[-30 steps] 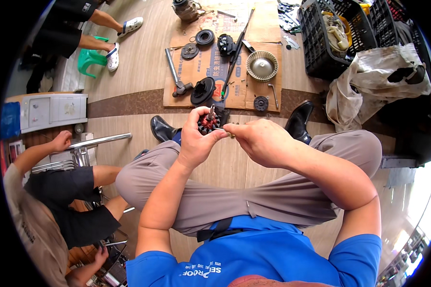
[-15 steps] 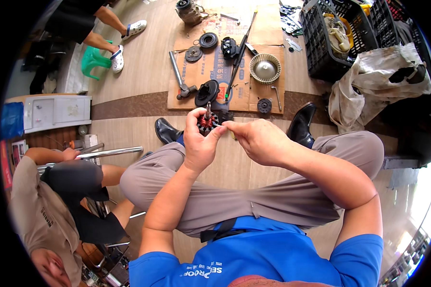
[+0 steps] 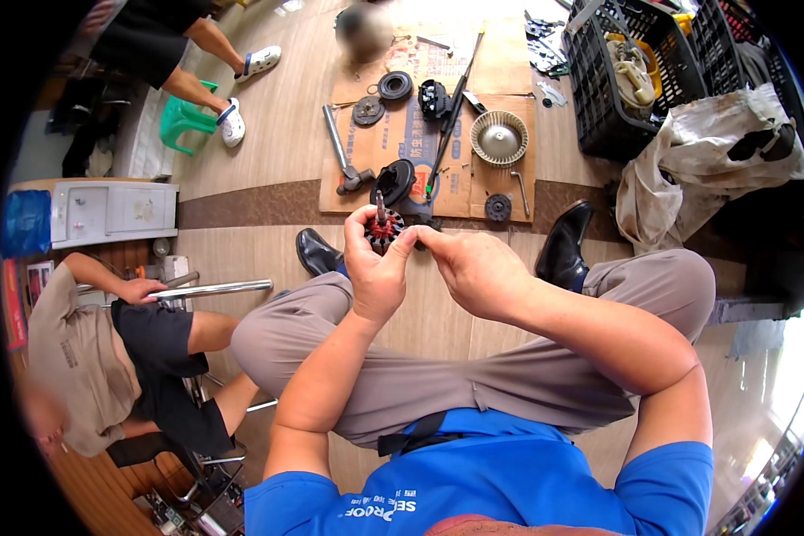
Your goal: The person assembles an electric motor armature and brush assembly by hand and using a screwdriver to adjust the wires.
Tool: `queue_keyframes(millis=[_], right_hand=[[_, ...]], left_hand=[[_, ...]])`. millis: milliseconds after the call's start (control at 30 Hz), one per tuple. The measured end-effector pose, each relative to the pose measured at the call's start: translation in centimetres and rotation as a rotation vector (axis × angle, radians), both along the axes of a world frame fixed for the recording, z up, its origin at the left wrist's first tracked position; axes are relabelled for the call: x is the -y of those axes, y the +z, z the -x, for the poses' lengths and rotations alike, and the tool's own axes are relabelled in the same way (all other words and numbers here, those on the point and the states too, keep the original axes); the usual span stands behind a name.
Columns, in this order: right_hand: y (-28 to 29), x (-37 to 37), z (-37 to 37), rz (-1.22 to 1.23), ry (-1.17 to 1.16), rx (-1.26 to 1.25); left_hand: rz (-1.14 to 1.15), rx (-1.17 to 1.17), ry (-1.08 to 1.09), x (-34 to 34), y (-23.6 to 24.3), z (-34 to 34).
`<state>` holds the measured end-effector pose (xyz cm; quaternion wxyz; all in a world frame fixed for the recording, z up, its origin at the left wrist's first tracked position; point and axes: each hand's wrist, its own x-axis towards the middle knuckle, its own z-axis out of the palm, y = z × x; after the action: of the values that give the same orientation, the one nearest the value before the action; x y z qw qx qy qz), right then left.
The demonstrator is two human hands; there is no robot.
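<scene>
My left hand (image 3: 377,284) is closed around a motor armature (image 3: 383,234) with red windings and a shaft that points up and away from me. My right hand (image 3: 484,271) is right beside it, thumb and forefinger pinched together at the armature's right side. What that pinch holds, if anything, is too small to make out. Just beyond my hands, a black round motor housing (image 3: 393,181) rests tilted on a cardboard sheet (image 3: 460,198).
On the cardboard are a hammer (image 3: 339,147), a blower wheel (image 3: 498,138), a black ring (image 3: 395,86), a small disc (image 3: 498,207) and a wrench (image 3: 521,191). Black crates (image 3: 603,116) stand at far right. At left, one person sits; another stands near a green stool (image 3: 186,121).
The whole view has shifted slightly. My hands stay together at the armature, its shaft tilted a little differently. The seated person at left has changed posture.
</scene>
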<state>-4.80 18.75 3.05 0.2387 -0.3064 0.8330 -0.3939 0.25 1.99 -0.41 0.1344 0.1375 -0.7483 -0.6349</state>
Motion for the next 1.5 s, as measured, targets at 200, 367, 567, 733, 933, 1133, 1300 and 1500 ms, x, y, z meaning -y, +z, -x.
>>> queue_keyframes(millis=[200, 367, 567, 733, 933, 1133, 1300, 1500], right_hand=[[-1.3, 0.7, -0.4, 0.058, -0.095, -0.075], [-1.0, 1.1, 1.0, 0.101, -0.128, -0.078], [1.1, -0.5, 1.7, 0.182, -0.159, -0.072], [1.8, -1.6, 1.7, 0.124, 0.012, -0.024], [1.5, -1.5, 1.5, 0.1, 0.074, -0.091], [1.4, -1.3, 1.4, 0.107, 0.067, -0.121], [1.8, -1.4, 1.6, 0.061, 0.09, -0.124], [2.0, -1.6, 1.8, 0.055, 0.118, -0.127]], left_hand=[[-0.024, 0.005, 0.033, -0.7, 0.0, 0.3], [0.027, -0.069, -0.076, -1.4, 0.1, 0.2], [-0.206, -0.111, -0.112, 0.0, 1.5, 0.7], [-0.206, -0.067, -0.116, 0.1, 1.6, 0.4], [-0.29, -0.101, -0.144, -0.3, 1.6, 0.7], [-0.276, -0.073, -0.131, -0.1, 1.5, 0.4], [-0.363, -0.066, -0.135, 0.0, 1.2, 0.3], [-0.368, -0.076, -0.146, -0.2, 1.3, 0.3]])
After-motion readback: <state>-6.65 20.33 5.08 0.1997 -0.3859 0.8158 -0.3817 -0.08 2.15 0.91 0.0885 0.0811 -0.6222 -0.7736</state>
